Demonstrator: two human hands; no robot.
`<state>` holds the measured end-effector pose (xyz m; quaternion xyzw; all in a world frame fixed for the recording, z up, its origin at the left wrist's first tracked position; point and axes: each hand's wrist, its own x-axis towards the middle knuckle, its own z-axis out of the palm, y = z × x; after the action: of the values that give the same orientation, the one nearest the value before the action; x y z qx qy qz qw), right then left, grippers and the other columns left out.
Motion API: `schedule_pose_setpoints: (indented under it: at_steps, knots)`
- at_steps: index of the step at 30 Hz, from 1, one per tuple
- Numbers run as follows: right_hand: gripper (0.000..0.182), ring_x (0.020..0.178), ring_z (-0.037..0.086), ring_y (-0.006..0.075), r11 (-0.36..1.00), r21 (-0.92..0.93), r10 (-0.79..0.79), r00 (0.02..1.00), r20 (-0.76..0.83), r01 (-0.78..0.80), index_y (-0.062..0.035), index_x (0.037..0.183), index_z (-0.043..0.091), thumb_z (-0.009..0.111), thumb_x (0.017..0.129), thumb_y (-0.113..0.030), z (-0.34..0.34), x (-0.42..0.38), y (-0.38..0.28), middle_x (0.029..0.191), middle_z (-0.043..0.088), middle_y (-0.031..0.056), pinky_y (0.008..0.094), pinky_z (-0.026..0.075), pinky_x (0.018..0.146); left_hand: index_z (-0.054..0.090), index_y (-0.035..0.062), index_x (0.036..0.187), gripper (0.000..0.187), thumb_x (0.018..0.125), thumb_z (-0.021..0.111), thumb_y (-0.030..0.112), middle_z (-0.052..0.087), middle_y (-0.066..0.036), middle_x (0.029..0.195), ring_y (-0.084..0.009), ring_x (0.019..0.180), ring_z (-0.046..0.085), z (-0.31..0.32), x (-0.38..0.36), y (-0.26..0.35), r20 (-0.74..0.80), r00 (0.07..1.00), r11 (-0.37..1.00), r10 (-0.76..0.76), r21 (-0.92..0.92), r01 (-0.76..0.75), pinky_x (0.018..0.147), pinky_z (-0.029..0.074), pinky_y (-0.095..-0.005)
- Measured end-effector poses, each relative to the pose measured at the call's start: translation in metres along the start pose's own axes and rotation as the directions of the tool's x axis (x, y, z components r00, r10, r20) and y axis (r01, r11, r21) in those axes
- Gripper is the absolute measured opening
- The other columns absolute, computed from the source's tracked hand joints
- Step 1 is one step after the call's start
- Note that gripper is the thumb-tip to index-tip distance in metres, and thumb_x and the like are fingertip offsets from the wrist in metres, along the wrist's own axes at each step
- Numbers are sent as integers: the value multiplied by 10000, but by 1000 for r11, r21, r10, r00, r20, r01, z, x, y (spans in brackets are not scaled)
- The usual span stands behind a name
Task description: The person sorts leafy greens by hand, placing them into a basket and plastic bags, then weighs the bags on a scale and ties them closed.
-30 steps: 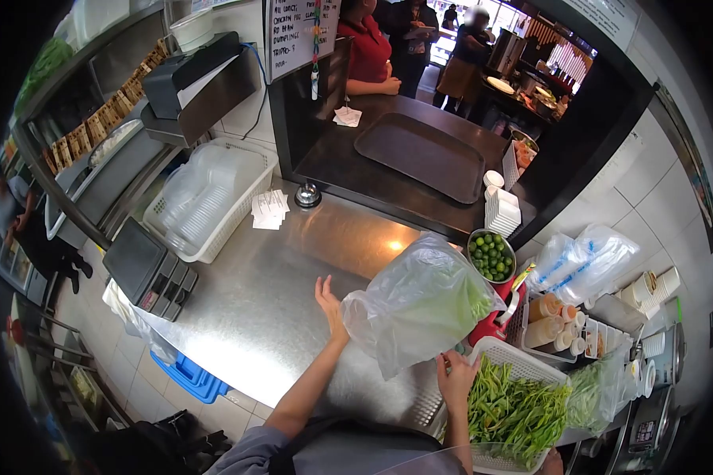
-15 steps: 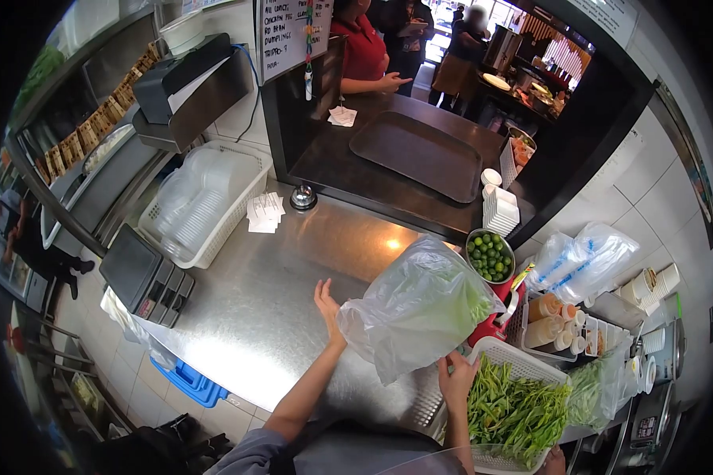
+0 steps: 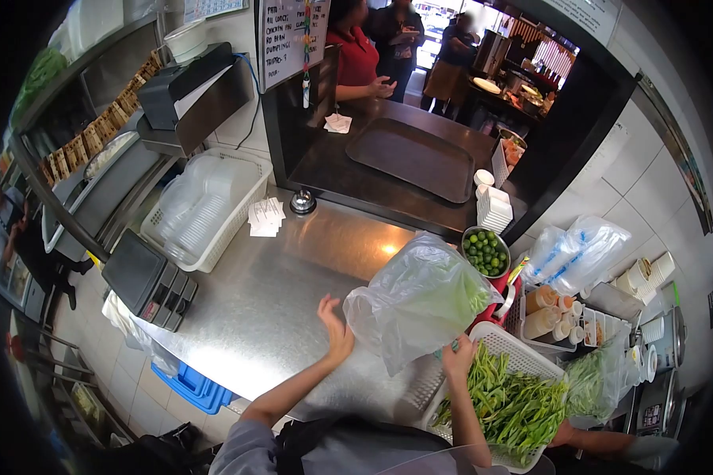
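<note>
- Holding the left hand (image 3: 339, 334) just beside the loose, left end of the clear plastic bag (image 3: 420, 293), fingers apart and curving, gripping nothing.
- Bringing the fingers of the right hand (image 3: 456, 359) close together at the bag's near right edge; showing a bit of green-blue at the fingertips, too small to name; not revealing whether the film is being pinched.
- Lying between and beyond both hands, near the right end of the counter's far edge: the bag, on the steel counter (image 3: 253, 317).
- Running its long axis roughly from left to right, slanting away toward the far right corner, with pale green contents (image 3: 477, 296) bunching at the right end.
- Sitting just beyond that end: small green fruits (image 3: 484, 252) in a round bowl (image 3: 509, 258).
- Passing the right forearm over the left side of a white basket (image 3: 523, 349) holding leafy green stems (image 3: 515, 404).
</note>
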<state>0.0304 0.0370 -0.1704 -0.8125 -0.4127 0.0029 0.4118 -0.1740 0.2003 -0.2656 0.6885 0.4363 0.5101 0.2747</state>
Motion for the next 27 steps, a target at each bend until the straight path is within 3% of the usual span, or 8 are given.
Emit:
schedule_pose_setpoints:
  at_steps: [4, 8, 11, 15, 20, 23, 24, 27]
  knots:
    - [223, 918, 567, 179, 840, 507, 113, 976, 186, -193, -44, 990, 603, 578, 768, -56, -20, 2, -18, 879, 618, 60, 354, 343, 950, 414, 62, 1127, 462, 760, 654, 209, 287, -223, 1291, -398, 1213, 304, -42, -47, 59, -31, 949, 926, 312, -215, -312, 1012, 231, -504]
    - [183, 935, 561, 167, 778, 621, 51, 996, 79, -90, 5, 1010, 580, 557, 845, -69, -68, -6, -54, 928, 609, 64, 273, 406, 845, 564, 174, 980, 362, 668, 745, 206, 413, -199, 1214, -370, 1147, 436, -51, -49, 129, -32, 578, 501, 816, -459, -733, 966, 331, -520]
    - [147, 948, 556, 148, 854, 512, 85, 995, 47, -97, 3, 978, 592, 539, 863, -71, -92, -16, 0, 937, 611, 64, 281, 421, 830, 536, 168, 1128, 462, 703, 719, 160, 360, -177, 1309, -365, 1185, 419, -24, -55, 181, 137, 518, 460, 845, -682, -569, 978, 329, -519]
    - [86, 817, 566, 291, 981, -176, -87, 996, -7, 85, 0, 869, 607, 554, 821, -48, -121, -29, 21, 835, 598, 120, 378, 443, 739, 494, 155, 1194, 526, 703, 682, 128, 334, -182, 1324, -376, 1260, 316, 35, -79, 220, 349, 384, 517, 855, -638, -570, 1038, 281, -504]
    - [461, 1153, 400, 389, 910, -408, 26, 972, 233, 74, -131, 1195, 523, 618, 748, -194, -117, -43, 47, 1260, 426, 194, 481, 352, 936, 209, -23, 1367, 811, 715, 646, 182, 180, -287, 1410, -389, 1268, 301, 42, -85, 242, 624, 448, 733, 640, -323, -598, 1043, 239, -497]
    - [643, 1257, 285, 415, 895, -444, 204, 850, 486, 39, -240, 1348, 364, 606, 753, -261, -114, -50, 53, 1396, 270, 190, 544, 277, 993, 245, -50, 1353, 710, 788, 554, 249, 292, -300, 1359, -390, 1245, 344, 54, -97, 230, 841, 264, 637, 472, -118, -762, 1038, 235, -493]
    - [634, 1254, 291, 416, 893, -445, 201, 824, 530, 69, -237, 1348, 365, 597, 759, -262, -112, -53, 52, 1393, 275, 193, 544, 280, 991, 279, -62, 1339, 616, 843, 449, 261, 381, -305, 1300, -394, 1219, 378, 60, -112, 221, 862, 225, 439, 455, 3, -898, 1028, 237, -495]
    - [595, 1220, 333, 448, 883, -453, 188, 794, 578, 121, -184, 1324, 385, 576, 766, -268, -111, -60, 44, 1385, 289, 226, 507, 326, 983, 277, -62, 1340, 578, 856, 409, 225, 393, -309, 1288, -406, 1193, 401, 50, -126, 227, 912, 231, 406, 339, 80, -910, 1014, 254, -504]
